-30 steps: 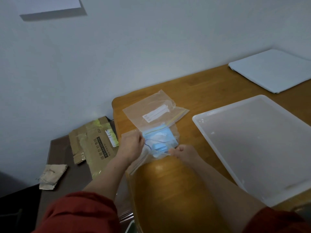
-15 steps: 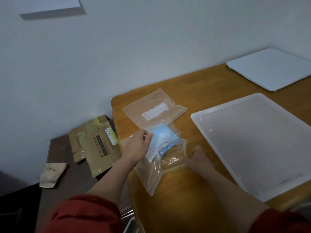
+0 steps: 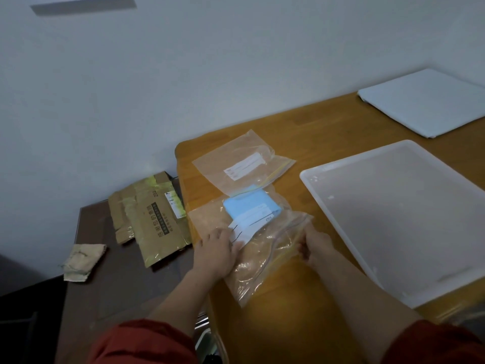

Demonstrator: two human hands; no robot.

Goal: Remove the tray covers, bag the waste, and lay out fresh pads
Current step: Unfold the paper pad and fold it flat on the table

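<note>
Zip bag holds blue pad; left hand presses flat, right hand pinches edge.

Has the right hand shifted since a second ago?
Yes. The right hand has slid rightward along the clear plastic zip bag, closer to the left rim of the white plastic tray.

We see a wooden table with a rounded corner, set against a plain pale wall. Just beside its left edge sits a lower, dark brown surface. On it lies a flattened cardboard box, creased and taped, with printed characters along it and a small white label near its far end. A crumpled tan scrap lies left of the cardboard, apart from it. High on the wall we see a grey strip.
</note>
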